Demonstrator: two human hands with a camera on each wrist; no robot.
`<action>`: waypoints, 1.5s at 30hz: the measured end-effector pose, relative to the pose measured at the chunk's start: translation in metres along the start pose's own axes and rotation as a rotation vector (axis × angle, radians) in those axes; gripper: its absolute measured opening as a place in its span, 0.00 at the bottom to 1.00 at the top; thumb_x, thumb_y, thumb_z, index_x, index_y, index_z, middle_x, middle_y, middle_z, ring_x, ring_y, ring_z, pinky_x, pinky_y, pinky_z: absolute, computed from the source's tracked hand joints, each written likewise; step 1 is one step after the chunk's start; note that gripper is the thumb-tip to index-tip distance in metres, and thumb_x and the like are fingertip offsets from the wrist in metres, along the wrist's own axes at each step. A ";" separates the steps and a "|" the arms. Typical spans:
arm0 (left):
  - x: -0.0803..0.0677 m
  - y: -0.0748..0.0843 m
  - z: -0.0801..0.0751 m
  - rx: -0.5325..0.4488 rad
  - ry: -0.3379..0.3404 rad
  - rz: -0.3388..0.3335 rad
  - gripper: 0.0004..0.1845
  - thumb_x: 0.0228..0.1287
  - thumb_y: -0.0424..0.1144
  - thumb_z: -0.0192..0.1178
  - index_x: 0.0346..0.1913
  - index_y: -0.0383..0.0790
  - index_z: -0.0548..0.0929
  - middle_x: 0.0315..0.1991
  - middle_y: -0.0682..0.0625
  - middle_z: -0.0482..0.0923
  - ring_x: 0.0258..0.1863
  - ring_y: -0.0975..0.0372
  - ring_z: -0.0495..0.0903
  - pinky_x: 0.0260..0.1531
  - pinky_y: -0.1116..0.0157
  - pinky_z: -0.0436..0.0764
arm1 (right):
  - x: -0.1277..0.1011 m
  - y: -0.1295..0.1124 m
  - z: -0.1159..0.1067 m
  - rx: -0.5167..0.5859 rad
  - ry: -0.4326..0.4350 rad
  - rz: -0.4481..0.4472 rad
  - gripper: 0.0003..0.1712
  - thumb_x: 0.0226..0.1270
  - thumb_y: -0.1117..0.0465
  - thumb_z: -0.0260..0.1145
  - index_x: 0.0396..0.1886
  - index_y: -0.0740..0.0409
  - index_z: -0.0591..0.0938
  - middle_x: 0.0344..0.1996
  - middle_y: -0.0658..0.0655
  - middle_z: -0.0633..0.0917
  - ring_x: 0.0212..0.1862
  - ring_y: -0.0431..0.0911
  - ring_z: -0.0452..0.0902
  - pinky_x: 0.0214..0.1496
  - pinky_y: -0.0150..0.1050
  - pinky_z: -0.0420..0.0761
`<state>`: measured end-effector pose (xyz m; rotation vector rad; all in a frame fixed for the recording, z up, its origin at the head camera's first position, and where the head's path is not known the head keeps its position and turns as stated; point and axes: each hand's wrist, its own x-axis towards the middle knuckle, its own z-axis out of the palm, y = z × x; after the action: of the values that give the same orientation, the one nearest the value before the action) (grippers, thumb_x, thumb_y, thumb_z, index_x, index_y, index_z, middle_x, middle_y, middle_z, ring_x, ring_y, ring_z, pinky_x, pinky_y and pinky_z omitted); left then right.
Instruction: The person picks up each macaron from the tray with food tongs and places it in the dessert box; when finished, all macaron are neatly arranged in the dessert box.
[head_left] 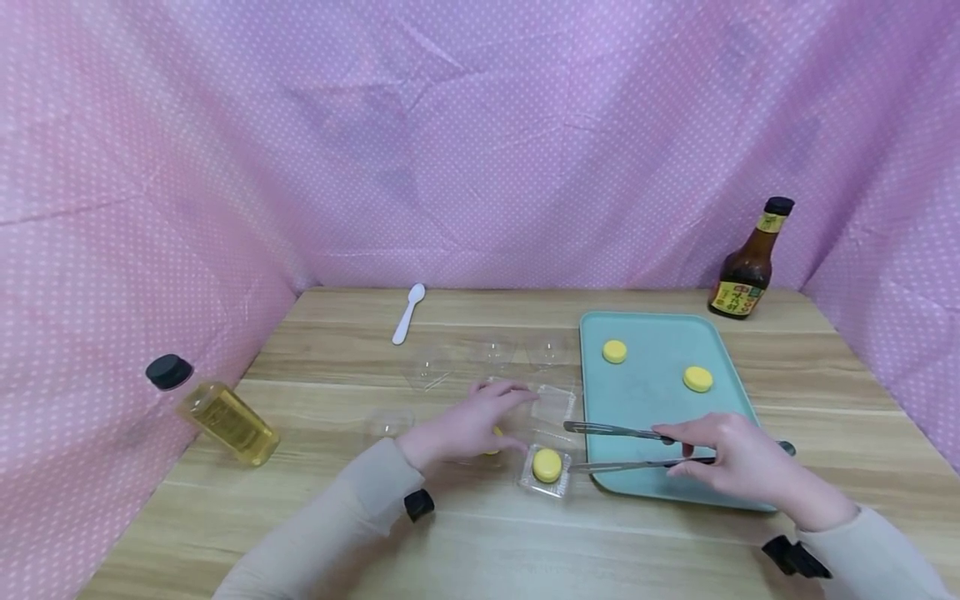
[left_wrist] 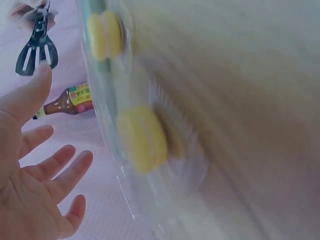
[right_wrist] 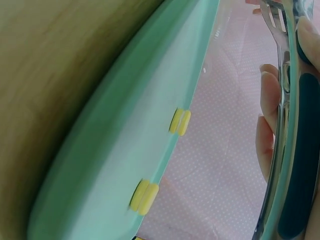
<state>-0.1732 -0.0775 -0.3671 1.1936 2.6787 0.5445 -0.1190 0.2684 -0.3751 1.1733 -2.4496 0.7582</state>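
Observation:
My right hand [head_left: 738,467] holds metal tongs [head_left: 611,430] with dark grips, their arms spread apart. The lower tip is right beside a yellow macaron [head_left: 547,466], which sits in a small clear plastic box [head_left: 557,490]. Nothing is between the tong ends; in the left wrist view a slotted tong head [left_wrist: 37,55] shows. My left hand [head_left: 472,421] hovers over the clear packaging with its fingers spread and holds nothing. Partly hidden beneath it is another yellow macaron [head_left: 496,433]. Two more macarons, one farther back [head_left: 614,352] and one nearer [head_left: 697,379], lie on the pale green tray [head_left: 652,387].
Several clear domed plastic pieces [head_left: 493,352] lie behind and left of the left hand. A white spoon [head_left: 408,315] is farther back. An oil bottle [head_left: 231,423] stands at the left, and a brown sauce bottle [head_left: 742,271] stands behind the tray.

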 end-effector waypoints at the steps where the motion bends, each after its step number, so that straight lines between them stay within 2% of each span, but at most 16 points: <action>1: 0.001 -0.001 -0.002 -0.001 0.003 -0.006 0.38 0.56 0.48 0.67 0.68 0.41 0.66 0.65 0.46 0.66 0.65 0.55 0.67 0.67 0.42 0.55 | -0.001 0.000 0.000 0.000 -0.001 0.007 0.28 0.35 0.64 0.80 0.44 0.58 0.86 0.24 0.35 0.81 0.26 0.28 0.69 0.26 0.21 0.66; 8: 0.017 -0.008 -0.018 0.024 0.037 -0.007 0.36 0.56 0.45 0.67 0.67 0.41 0.67 0.63 0.43 0.68 0.63 0.53 0.68 0.66 0.43 0.57 | -0.006 0.001 -0.002 -0.023 0.000 0.020 0.29 0.35 0.63 0.80 0.45 0.57 0.85 0.25 0.36 0.80 0.27 0.30 0.70 0.26 0.23 0.65; 14: 0.033 -0.012 -0.025 0.032 0.039 -0.049 0.37 0.55 0.47 0.68 0.67 0.43 0.67 0.63 0.46 0.68 0.63 0.56 0.69 0.67 0.45 0.57 | -0.011 0.003 -0.003 -0.030 -0.019 0.087 0.30 0.38 0.62 0.80 0.47 0.55 0.84 0.26 0.35 0.78 0.29 0.31 0.70 0.26 0.23 0.65; 19: 0.045 -0.016 -0.021 0.023 -0.018 -0.085 0.40 0.55 0.51 0.68 0.69 0.44 0.65 0.67 0.48 0.65 0.66 0.57 0.65 0.69 0.42 0.51 | -0.016 0.007 -0.003 -0.029 -0.008 0.119 0.30 0.37 0.62 0.80 0.47 0.55 0.84 0.25 0.35 0.78 0.30 0.31 0.70 0.26 0.22 0.64; 28: 0.063 -0.018 -0.012 0.099 -0.099 -0.113 0.46 0.50 0.55 0.69 0.71 0.46 0.62 0.71 0.48 0.59 0.71 0.54 0.58 0.69 0.40 0.48 | -0.021 0.013 -0.003 0.000 0.011 0.120 0.30 0.36 0.64 0.80 0.47 0.56 0.84 0.25 0.37 0.78 0.28 0.32 0.69 0.22 0.16 0.60; 32: 0.066 -0.014 -0.011 0.078 -0.159 -0.149 0.47 0.51 0.54 0.69 0.72 0.47 0.59 0.73 0.47 0.55 0.73 0.53 0.53 0.70 0.41 0.44 | -0.023 0.014 -0.003 -0.003 0.013 0.142 0.30 0.37 0.64 0.80 0.47 0.56 0.84 0.25 0.38 0.78 0.27 0.30 0.68 0.21 0.16 0.60; 36: 0.066 -0.013 -0.007 0.061 -0.191 -0.188 0.46 0.52 0.54 0.68 0.72 0.49 0.59 0.74 0.49 0.54 0.74 0.56 0.50 0.71 0.44 0.40 | -0.025 0.016 -0.003 -0.006 0.021 0.155 0.30 0.36 0.65 0.80 0.47 0.56 0.84 0.25 0.38 0.78 0.26 0.27 0.65 0.19 0.16 0.59; 45: 0.067 -0.009 -0.003 0.102 -0.201 -0.164 0.45 0.54 0.55 0.67 0.72 0.45 0.59 0.73 0.48 0.57 0.73 0.54 0.54 0.71 0.43 0.41 | -0.032 0.021 -0.003 -0.014 0.033 0.168 0.31 0.35 0.65 0.80 0.47 0.56 0.84 0.25 0.35 0.77 0.24 0.25 0.59 0.19 0.16 0.58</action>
<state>-0.2248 -0.0339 -0.3676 0.9815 2.6251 0.2519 -0.1162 0.3011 -0.3952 0.9511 -2.5449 0.7988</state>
